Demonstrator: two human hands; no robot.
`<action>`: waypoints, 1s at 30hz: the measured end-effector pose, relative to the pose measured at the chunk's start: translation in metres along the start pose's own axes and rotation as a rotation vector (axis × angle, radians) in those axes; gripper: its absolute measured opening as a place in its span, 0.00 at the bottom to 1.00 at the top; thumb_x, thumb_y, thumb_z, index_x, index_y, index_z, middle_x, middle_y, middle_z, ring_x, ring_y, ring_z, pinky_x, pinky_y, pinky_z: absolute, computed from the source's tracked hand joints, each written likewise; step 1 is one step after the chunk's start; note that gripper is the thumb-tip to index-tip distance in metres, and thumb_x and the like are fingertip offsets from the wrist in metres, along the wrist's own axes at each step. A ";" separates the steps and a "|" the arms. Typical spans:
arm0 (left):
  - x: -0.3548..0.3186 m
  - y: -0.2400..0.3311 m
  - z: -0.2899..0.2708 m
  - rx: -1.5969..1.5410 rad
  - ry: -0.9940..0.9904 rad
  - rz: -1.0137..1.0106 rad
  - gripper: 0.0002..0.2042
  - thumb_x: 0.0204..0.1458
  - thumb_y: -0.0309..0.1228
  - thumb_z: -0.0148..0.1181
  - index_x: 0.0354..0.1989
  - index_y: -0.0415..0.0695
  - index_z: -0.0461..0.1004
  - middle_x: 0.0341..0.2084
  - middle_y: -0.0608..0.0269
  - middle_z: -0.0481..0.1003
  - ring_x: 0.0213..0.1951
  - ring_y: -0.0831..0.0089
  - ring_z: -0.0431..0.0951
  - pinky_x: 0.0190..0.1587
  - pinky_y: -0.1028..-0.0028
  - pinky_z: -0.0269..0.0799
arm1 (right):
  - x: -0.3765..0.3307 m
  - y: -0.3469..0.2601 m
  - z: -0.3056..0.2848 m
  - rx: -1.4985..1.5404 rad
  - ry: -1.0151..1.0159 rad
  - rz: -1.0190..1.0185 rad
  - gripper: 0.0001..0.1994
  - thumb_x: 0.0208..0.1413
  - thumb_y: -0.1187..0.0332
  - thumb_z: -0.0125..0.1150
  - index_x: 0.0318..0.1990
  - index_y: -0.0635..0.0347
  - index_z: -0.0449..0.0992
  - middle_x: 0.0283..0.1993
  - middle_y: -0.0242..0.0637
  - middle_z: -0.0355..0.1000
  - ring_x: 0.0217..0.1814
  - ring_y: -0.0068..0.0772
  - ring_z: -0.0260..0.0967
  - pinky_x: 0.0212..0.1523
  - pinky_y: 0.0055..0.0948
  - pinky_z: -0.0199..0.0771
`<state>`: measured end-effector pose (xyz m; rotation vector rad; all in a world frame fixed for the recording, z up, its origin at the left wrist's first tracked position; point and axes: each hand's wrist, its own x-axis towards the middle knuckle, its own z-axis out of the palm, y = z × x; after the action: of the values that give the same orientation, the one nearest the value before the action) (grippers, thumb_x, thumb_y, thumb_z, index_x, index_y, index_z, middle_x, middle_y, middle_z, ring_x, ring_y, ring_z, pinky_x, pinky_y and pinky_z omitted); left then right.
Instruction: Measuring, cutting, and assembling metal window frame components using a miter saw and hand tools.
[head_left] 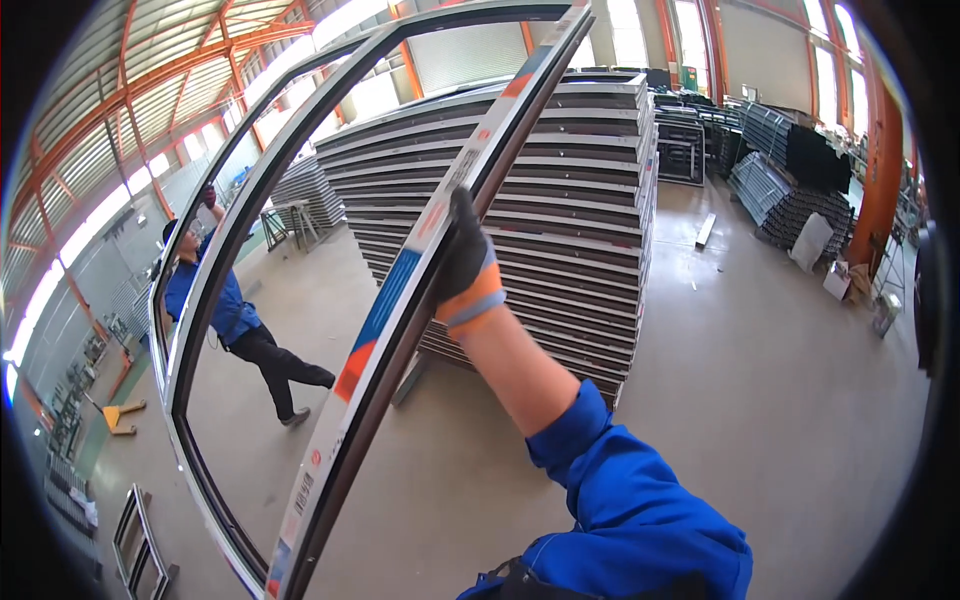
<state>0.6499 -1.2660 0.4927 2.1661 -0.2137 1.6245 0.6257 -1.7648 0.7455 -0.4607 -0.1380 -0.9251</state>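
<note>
A large window frame (385,300), dark with pale printed protective film on its edges, stands up on a slant across the left and middle of the head view. My right hand (468,258), in a black and orange glove, is closed round the frame's near side bar. My left hand is out of view. Through the frame's openings, at its far side, I see a co-worker (225,300) in blue top and dark trousers. One gloved hand of that person (209,196) is raised at the far bar; whether it grips there I cannot tell.
Behind my hand rises a tall stack of similar frames (590,215). Bundled profiles (785,165) and an orange column (880,170) stand at the right. A pale strip (706,231) lies on the floor. At the left are a yellow pallet truck (120,416) and a small frame (140,545).
</note>
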 end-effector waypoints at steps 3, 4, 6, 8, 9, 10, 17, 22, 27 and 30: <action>-0.016 -0.040 0.044 -0.033 0.053 -0.079 0.25 0.61 0.48 0.47 0.57 0.41 0.68 0.45 0.45 0.76 0.50 0.48 0.75 0.53 0.59 0.68 | 0.039 -0.046 0.003 -0.038 -0.074 -0.074 0.30 0.52 0.45 0.63 0.54 0.56 0.67 0.40 0.38 0.68 0.40 0.38 0.68 0.42 0.39 0.74; -0.006 -0.027 0.049 0.116 0.114 0.046 0.24 0.60 0.47 0.50 0.57 0.40 0.69 0.45 0.45 0.76 0.49 0.47 0.74 0.52 0.58 0.69 | 0.053 -0.060 -0.002 -0.050 -0.085 -0.112 0.32 0.52 0.43 0.62 0.55 0.57 0.65 0.40 0.39 0.68 0.41 0.39 0.69 0.42 0.40 0.74; 0.017 0.001 0.051 0.418 0.235 0.300 0.24 0.58 0.44 0.54 0.56 0.37 0.69 0.46 0.45 0.75 0.48 0.46 0.74 0.50 0.56 0.70 | 0.080 -0.091 -0.010 -0.038 -0.120 -0.099 0.32 0.52 0.43 0.63 0.56 0.57 0.66 0.43 0.40 0.69 0.44 0.40 0.68 0.46 0.40 0.73; 0.047 0.024 0.063 0.720 0.366 0.557 0.24 0.56 0.41 0.59 0.55 0.35 0.69 0.47 0.45 0.74 0.46 0.45 0.74 0.49 0.54 0.71 | 0.107 -0.114 -0.010 -0.023 -0.133 -0.075 0.35 0.51 0.43 0.64 0.59 0.57 0.65 0.54 0.42 0.69 0.52 0.43 0.67 0.56 0.41 0.67; 0.060 0.025 0.073 0.869 0.435 0.686 0.24 0.55 0.39 0.62 0.54 0.34 0.69 0.47 0.44 0.73 0.45 0.45 0.74 0.48 0.53 0.71 | 0.121 -0.124 -0.010 -0.018 -0.137 -0.081 0.35 0.51 0.43 0.64 0.59 0.57 0.65 0.54 0.42 0.69 0.52 0.43 0.67 0.56 0.41 0.67; 0.074 0.011 0.091 0.874 0.445 0.688 0.24 0.55 0.39 0.62 0.54 0.34 0.69 0.47 0.44 0.73 0.45 0.45 0.74 0.48 0.53 0.71 | 0.135 -0.130 -0.014 -0.036 -0.112 -0.109 0.39 0.50 0.40 0.63 0.61 0.58 0.62 0.54 0.45 0.68 0.54 0.47 0.65 0.57 0.44 0.66; 0.170 0.075 0.207 -0.135 0.693 0.327 0.28 0.56 0.43 0.60 0.54 0.29 0.68 0.51 0.40 0.72 0.54 0.49 0.74 0.58 0.58 0.69 | 0.223 -0.200 -0.042 -0.081 0.014 -0.076 0.36 0.48 0.42 0.67 0.57 0.59 0.67 0.53 0.41 0.70 0.51 0.45 0.68 0.53 0.42 0.70; 0.246 0.111 0.230 -0.099 0.790 0.413 0.25 0.55 0.40 0.61 0.51 0.29 0.71 0.49 0.43 0.75 0.49 0.54 0.77 0.53 0.62 0.73 | 0.196 -0.224 -0.065 -0.511 -0.211 -0.019 0.34 0.50 0.48 0.67 0.59 0.59 0.67 0.52 0.44 0.71 0.53 0.43 0.70 0.51 0.42 0.74; 0.308 0.161 0.251 -0.207 0.797 0.415 0.23 0.52 0.36 0.64 0.51 0.31 0.71 0.45 0.47 0.77 0.47 0.56 0.78 0.52 0.66 0.73 | 0.118 -0.274 -0.082 -1.910 -0.215 -1.438 0.29 0.44 0.56 0.69 0.52 0.59 0.70 0.45 0.45 0.71 0.48 0.49 0.69 0.50 0.42 0.69; 0.324 0.259 0.218 -0.353 0.695 0.495 0.24 0.49 0.33 0.67 0.52 0.33 0.71 0.47 0.47 0.76 0.48 0.55 0.77 0.53 0.65 0.72 | 0.146 -0.333 -0.098 -1.964 0.049 -1.540 0.29 0.46 0.58 0.68 0.55 0.60 0.68 0.54 0.49 0.67 0.58 0.52 0.62 0.59 0.43 0.62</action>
<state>0.8455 -1.5495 0.8114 1.2460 -0.7892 2.2885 0.4407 -2.0866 0.8108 -2.3274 0.6820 -2.4343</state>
